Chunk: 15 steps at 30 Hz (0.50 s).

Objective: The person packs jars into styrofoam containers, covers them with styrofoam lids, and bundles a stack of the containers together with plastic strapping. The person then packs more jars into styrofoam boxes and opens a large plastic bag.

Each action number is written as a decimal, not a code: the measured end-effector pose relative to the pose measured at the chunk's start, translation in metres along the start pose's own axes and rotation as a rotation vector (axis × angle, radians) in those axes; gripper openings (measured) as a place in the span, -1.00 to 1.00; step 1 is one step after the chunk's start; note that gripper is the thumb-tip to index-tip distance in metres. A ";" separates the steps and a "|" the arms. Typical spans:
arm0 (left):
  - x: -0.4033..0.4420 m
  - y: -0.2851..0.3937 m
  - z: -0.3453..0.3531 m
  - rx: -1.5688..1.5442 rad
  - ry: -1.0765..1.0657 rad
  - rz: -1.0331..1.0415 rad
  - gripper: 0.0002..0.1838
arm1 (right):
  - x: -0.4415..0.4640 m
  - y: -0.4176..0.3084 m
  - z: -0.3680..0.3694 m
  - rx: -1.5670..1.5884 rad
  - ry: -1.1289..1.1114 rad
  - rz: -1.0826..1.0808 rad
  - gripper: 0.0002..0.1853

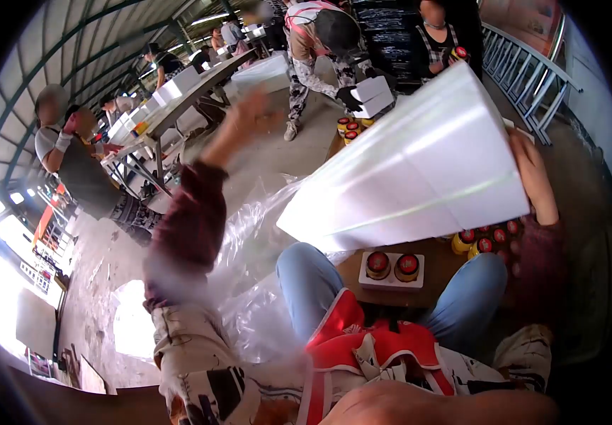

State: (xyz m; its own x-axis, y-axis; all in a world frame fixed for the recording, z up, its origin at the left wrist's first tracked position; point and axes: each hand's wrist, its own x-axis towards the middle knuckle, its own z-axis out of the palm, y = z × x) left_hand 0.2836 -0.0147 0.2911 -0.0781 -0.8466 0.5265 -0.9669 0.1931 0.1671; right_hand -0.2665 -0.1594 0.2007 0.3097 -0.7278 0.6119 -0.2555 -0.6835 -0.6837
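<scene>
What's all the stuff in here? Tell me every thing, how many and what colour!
Big block: one, white, centre, tilted
Small tray: one, white, between knees
Tray jars: two, red lids, in that tray
Loose jars: several, red lids, near right knee
Far jars: several, red lids, beyond big block
Plastic sheeting: count unclear, clear, left of knees
Bending worker: one, black gloves, top middle
Ladder: at least one, grey, upper right
Other people: several, mixed colours, background
Background clutter: too small to count
Apron: one, mostly red, lap
Knees: two, blue, below block
Left hand: one, blurred, raised
Right hand: one, bare, block's right end
</scene>
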 end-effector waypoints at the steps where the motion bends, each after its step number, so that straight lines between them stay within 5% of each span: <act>1: -0.040 -0.056 0.052 -0.117 -0.006 -0.027 -0.07 | -0.008 0.022 -0.012 0.115 -0.004 0.202 -0.53; 2: -0.078 -0.051 0.074 0.097 -0.171 -0.134 -0.01 | -0.016 0.043 -0.024 0.212 -0.046 0.211 -0.51; 3: -0.115 -0.078 0.109 -0.065 -0.352 -0.346 0.16 | -0.030 0.025 -0.025 0.379 -0.090 0.288 -0.47; 5: -0.192 -0.112 0.176 -0.085 -0.378 -0.362 0.31 | -0.038 0.067 -0.035 0.666 -0.168 0.459 -0.41; 7: -0.253 -0.122 0.222 -0.220 -0.230 -0.373 0.32 | -0.039 0.136 -0.050 0.200 0.105 0.392 -0.42; 8: -0.279 -0.119 0.239 -0.406 -0.069 -0.401 0.28 | -0.041 0.127 -0.040 0.202 0.086 0.362 -0.42; 10: -0.312 -0.127 0.288 -0.446 0.039 -0.467 0.20 | -0.059 0.075 -0.015 -0.469 0.209 -0.023 -0.36; 11: -0.327 -0.133 0.313 -0.411 0.064 -0.494 0.16 | -0.064 0.036 0.005 -0.461 0.195 -0.043 -0.36; 13: -0.342 -0.147 0.344 -0.413 0.081 -0.548 0.08 | -0.065 -0.017 0.047 -0.949 0.044 -0.225 -0.20; 15: -0.349 -0.150 0.353 -0.796 0.115 -0.629 -0.04 | -0.060 -0.032 0.079 -1.107 0.033 -0.230 -0.07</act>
State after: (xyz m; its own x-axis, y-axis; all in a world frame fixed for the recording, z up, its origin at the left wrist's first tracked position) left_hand 0.3696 0.0766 -0.2118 0.4528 -0.8636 0.2219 -0.3791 0.0388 0.9245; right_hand -0.2049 -0.0894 0.1539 0.4338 -0.5683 0.6992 -0.8711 -0.4628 0.1644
